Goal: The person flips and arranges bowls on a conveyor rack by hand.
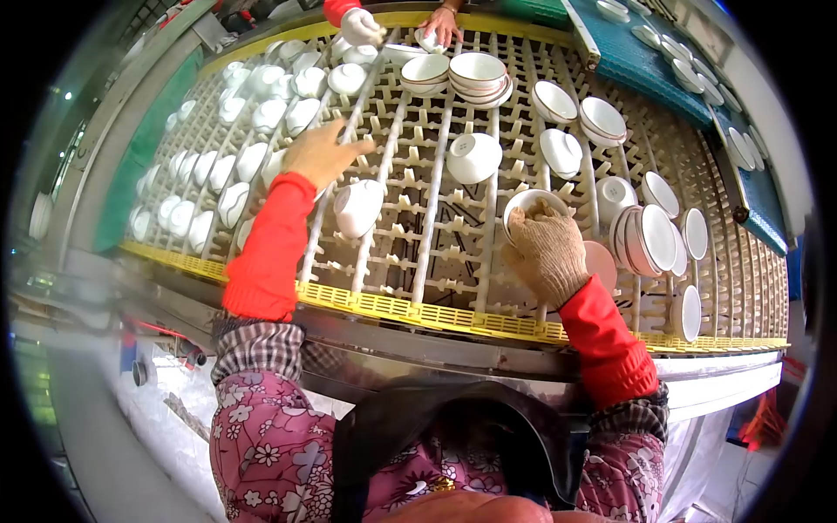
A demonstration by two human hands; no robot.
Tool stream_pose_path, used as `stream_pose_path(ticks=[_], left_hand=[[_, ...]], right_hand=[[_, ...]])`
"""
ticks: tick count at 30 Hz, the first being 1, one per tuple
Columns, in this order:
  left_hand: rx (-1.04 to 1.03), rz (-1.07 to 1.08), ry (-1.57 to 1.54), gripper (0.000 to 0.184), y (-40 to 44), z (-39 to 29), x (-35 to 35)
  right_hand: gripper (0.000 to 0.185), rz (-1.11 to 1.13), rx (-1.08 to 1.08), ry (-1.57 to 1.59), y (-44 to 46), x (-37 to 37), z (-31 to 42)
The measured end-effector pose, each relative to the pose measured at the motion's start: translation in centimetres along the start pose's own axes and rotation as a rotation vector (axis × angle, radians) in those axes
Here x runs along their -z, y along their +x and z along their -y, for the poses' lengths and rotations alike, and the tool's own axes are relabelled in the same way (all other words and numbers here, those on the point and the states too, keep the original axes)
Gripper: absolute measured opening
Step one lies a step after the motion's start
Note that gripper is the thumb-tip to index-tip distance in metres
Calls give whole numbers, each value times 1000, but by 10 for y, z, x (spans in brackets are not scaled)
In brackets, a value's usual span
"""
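Bowl (pixel 516 207): above the pegged conveyor (pixel 436 288), right of centre
Right hand (pixel 547 244): gloved, fingers closed on the bowl
Left hand (pixel 327 155): open, fingers spread, near white bowls (pixel 302 115)
Bowl stack (pixel 478 77): upright, toward the far side
Far edge: another person's bare hand (pixel 442 26) touches an overturned bowl (pixel 429 40)

Co-worker's red sleeve (pixel 340 10) — cut off above

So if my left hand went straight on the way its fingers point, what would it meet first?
Your left hand would probably meet the upturned white bowl to its right, though the hand's height is hard to judge, so it might pass over.
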State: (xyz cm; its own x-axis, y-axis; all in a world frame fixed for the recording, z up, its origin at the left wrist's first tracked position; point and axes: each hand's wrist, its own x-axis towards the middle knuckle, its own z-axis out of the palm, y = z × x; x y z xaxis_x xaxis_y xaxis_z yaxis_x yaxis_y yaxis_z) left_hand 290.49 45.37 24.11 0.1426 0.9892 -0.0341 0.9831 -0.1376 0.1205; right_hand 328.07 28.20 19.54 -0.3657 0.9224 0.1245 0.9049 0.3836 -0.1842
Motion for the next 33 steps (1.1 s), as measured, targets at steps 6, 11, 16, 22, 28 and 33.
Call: stream_pose_path(ticks=[6,11,16,22,28,33], left_hand=[[363,397,-907,111,92,-24,-36],[437,403,-928,96,138,-8,-94],[453,373,-989,58,128,-12,-100],[481,142,-1048,52,95,-13,-61],[398,32,-1198,48,56,-15,-34],[468,-67,-1245,53,40,-8,-23]], right_hand=[[40,-42,97,38,-3,-8,-11],[39,-59,103,46,-7,-8,-12],[36,-38,128,129,-9,-11,-18],[30,-29,123,98,-10,-23,-25],[30,22,125,42,-6,-15,-21],[29,-136,157,31,-10,-23,-21]])
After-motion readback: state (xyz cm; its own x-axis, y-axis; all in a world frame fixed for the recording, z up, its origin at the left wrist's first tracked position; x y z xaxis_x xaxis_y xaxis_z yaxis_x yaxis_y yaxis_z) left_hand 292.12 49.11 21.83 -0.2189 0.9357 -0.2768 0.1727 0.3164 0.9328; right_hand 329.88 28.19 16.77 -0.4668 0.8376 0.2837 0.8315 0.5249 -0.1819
